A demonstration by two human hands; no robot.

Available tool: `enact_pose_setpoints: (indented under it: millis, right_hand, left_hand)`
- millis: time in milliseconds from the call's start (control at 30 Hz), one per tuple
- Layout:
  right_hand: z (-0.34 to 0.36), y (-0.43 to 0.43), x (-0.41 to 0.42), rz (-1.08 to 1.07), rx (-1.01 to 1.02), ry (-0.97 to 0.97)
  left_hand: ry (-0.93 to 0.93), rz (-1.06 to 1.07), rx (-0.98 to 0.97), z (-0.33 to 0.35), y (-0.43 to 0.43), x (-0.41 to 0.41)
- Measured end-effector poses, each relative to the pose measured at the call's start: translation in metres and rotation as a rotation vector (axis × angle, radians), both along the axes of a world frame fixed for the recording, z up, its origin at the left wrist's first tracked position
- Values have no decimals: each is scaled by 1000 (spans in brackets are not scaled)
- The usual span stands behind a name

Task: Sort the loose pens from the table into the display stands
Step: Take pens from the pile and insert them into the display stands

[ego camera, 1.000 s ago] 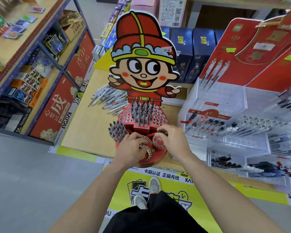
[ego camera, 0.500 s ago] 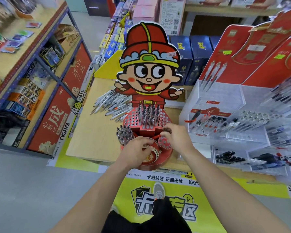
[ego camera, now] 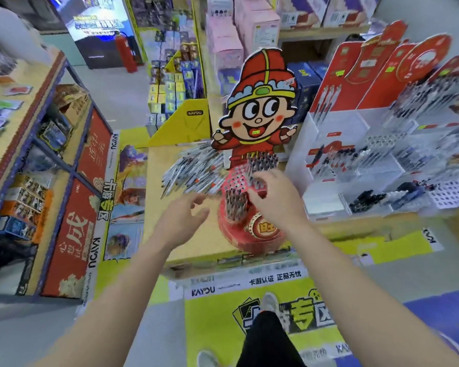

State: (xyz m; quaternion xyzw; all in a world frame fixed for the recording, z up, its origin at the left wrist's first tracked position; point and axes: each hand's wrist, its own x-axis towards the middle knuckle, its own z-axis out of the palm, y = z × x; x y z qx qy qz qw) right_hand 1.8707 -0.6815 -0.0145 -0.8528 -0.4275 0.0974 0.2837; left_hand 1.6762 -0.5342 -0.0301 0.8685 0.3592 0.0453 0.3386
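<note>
The loose pens (ego camera: 194, 170) lie in a fanned heap on the bench (ego camera: 154, 202), just left of the red display stand (ego camera: 252, 234). Expect them to be light, stiff and slick-barrelled, likely to roll and slide over one another. Take one or a few at mid-barrel between thumb and fingertips, not at the tip. Your left hand (ego camera: 182, 221) hovers above the bench near the heap, fingers (ego camera: 196, 200) spread wide and holding nothing. Your right hand (ego camera: 278, 200) hangs over the stand's pen holes, fingers loosely curved and apart. Through the blur it seems to hold nothing, and whether it touches the standing pens cannot be told.
</note>
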Motion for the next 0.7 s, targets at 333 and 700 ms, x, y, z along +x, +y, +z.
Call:
enact_pose_setpoints:
  millis: [333,700]
  right_hand:
    - [-49,138,-74,86,-264,72]
    - [-211,238,-40,-312,-331,407]
  left_hand:
    - [321,42,94,-44,120,-60]
    - [496,-46,3,-155,236,-8]
